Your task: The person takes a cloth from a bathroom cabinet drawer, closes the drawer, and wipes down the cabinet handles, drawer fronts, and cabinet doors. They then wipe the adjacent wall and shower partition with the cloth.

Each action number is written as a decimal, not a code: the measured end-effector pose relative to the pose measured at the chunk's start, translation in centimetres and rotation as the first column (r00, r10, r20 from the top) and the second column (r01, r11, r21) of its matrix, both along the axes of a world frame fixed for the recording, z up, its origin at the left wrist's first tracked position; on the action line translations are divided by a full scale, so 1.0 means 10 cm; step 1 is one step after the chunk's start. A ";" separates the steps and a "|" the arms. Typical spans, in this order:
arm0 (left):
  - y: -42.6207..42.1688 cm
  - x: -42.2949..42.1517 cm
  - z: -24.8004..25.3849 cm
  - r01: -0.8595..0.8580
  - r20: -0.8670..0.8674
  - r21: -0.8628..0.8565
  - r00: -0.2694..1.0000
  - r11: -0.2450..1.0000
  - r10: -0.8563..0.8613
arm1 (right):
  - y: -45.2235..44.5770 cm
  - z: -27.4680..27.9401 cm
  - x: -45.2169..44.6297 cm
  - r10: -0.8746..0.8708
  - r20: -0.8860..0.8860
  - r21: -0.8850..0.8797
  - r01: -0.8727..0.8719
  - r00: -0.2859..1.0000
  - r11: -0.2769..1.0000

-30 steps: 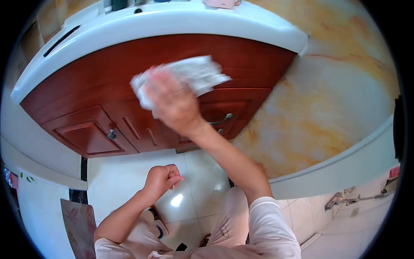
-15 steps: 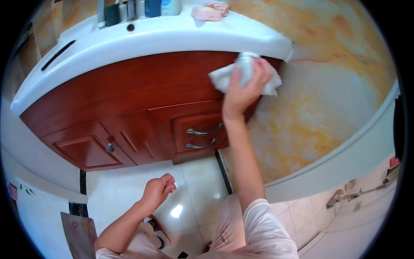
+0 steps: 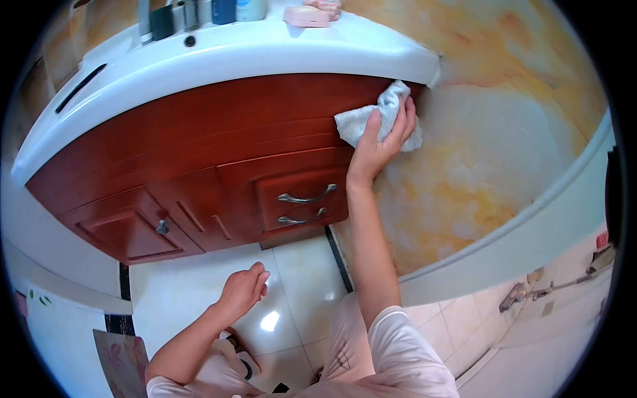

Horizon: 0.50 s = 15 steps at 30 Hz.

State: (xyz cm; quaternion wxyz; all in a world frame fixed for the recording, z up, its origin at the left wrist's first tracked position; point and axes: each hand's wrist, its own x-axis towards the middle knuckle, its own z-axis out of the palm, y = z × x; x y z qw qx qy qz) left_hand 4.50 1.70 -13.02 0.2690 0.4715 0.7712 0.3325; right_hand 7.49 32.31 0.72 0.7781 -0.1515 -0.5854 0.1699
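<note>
My right hand (image 3: 385, 139) grips a white cloth (image 3: 358, 124) and presses it against the right end of a reddish-brown wooden vanity cabinet (image 3: 199, 126), just under the basin's rim. The cloth is bunched at the top, and its loose parts spread on both sides of my fingers. My left hand (image 3: 244, 290) hangs over the floor in front of the cabinet, touching nothing. Its fingers are curled in, with nothing showing in them. Two silver drawer handles (image 3: 307, 194) and a small door knob (image 3: 162, 227) are on the cabinet front.
A white basin (image 3: 265, 60) tops the cabinet, carrying a pink soap box (image 3: 306, 16), a blue-and-white bottle (image 3: 251, 9) and a dark green cup (image 3: 161, 22). The marbled wall (image 3: 491, 146) borders the right side. Below lies a glossy tiled floor (image 3: 295, 278).
My right hand has shifted slightly with the cloth at the cabinet's right end, and its fingers look straighter. The view has moved a little. My left hand stays nearly in place.
</note>
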 end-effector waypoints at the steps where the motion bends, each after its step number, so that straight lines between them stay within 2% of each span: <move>1: 0.02 -0.01 -0.03 0.020 -0.053 -0.003 0.998 1.000 -0.020 | -0.11 -0.01 -0.09 -0.006 0.035 0.059 0.004 0.999 0.998; 3: 0.03 -0.01 -0.09 0.046 -0.136 -0.011 0.990 0.999 -0.048 | -0.35 0.00 -0.24 -0.031 0.100 0.174 0.013 0.994 0.985; 5: 0.06 0.04 -0.14 0.094 -0.183 -0.021 0.978 0.995 -0.096 | -0.68 0.07 -0.39 -0.045 0.328 0.384 -0.090 0.944 0.919; 7: 0.11 0.08 -0.24 0.109 -0.186 -0.034 0.976 0.994 -0.113 | -0.89 0.16 -0.54 0.004 0.396 0.507 -0.222 0.918 0.833; 10: 0.09 0.06 -0.36 0.122 -0.143 -0.053 0.981 0.991 -0.128 | -0.73 0.26 -0.51 0.113 0.420 0.597 -0.368 0.900 0.713; 11: 0.08 0.05 -0.37 0.121 -0.126 -0.051 0.984 0.991 -0.127 | -0.58 0.23 -0.43 0.064 0.439 0.620 -0.354 0.896 0.700; 13: 0.03 0.03 -0.39 0.122 -0.105 -0.047 0.986 0.991 -0.126 | -0.22 0.19 -0.24 -0.075 0.374 0.637 -0.197 0.924 0.745; 15: -0.04 0.00 -0.38 0.125 -0.096 -0.046 0.987 0.991 -0.129 | 0.02 0.13 0.03 -0.179 0.333 0.569 -0.045 0.926 0.821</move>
